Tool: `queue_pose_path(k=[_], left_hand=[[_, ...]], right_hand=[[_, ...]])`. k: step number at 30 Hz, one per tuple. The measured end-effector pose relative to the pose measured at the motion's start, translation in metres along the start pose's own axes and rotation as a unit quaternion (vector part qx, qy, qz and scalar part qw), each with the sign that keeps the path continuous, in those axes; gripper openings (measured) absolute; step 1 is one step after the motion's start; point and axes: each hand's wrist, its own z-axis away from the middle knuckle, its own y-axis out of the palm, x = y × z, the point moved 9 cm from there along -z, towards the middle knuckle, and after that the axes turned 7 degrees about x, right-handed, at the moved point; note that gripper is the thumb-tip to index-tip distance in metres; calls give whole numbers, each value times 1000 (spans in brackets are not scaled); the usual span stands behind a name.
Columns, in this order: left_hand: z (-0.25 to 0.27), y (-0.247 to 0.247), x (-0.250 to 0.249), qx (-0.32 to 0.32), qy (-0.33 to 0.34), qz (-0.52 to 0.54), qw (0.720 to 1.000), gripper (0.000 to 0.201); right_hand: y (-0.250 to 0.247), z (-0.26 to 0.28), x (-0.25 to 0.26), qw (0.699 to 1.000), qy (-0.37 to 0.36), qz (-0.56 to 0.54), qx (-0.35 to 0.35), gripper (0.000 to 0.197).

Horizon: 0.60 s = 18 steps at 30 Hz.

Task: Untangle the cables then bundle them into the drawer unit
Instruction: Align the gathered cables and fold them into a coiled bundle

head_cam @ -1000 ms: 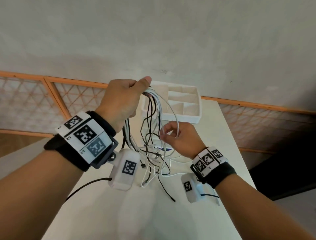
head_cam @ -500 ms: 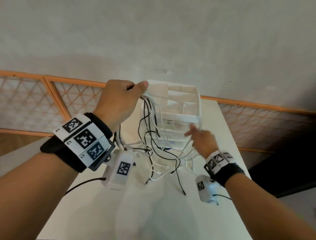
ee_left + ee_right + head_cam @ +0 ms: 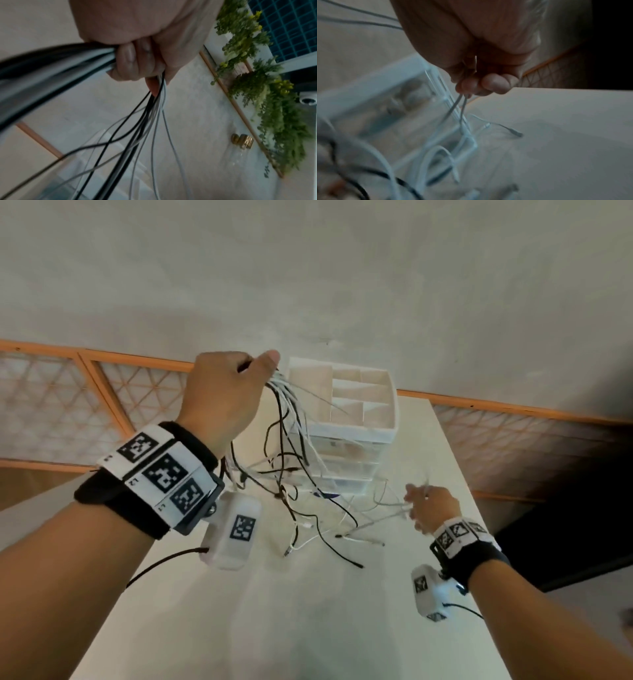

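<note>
Two hands work the untangling: your left hand [image 3: 224,400] grips the black-and-white cable bunch [image 3: 291,460] above the white tabletop's [image 3: 274,611] far edge, beside the white plastic drawer unit [image 3: 356,433]; your right hand [image 3: 432,508] pinches one white cable [image 3: 460,106], which next needs drawing clear.

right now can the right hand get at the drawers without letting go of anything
Probably not. The right hand sits just right of the drawer unit with open table between, so reach looks fine, but its fingers pinch a white cable, and hanging cables from the left hand drape across the drawer fronts.
</note>
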Motion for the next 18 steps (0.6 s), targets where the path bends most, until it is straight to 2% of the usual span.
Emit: queue_pose_path(k=[3,5,7,9,11,13,14,16,18], left_hand=[[5,18,13,49,-15,-88,995,55],[8,25,29,55,-48,-141,987,55],[10,27,41,52,-76,-176,980,55],[10,24,50,41,-96,-197,975,56],[11,17,56,31,-111,-200,973,57],[12,12,58,22,-113,-171,979,57],[11,11,55,20,-105,-143,984,57],[9,7,46,13,-83,-73,994,57],[6,2,34,7,-64,-8,998,57]], right_hand=[[-33,6,47,977,-89,-194,-28,39],[-65,16,80,950,-151,-263,-71,32],[-94,27,95,927,-180,-299,-136,24],[-114,36,93,910,-198,-298,-209,24],[-121,41,90,903,-228,-275,-241,24],[-110,38,88,913,-243,-245,-216,10],[-101,30,82,925,-231,-230,-193,10],[-80,19,66,946,-210,-183,-164,19],[-56,10,47,966,-199,-87,-139,30]])
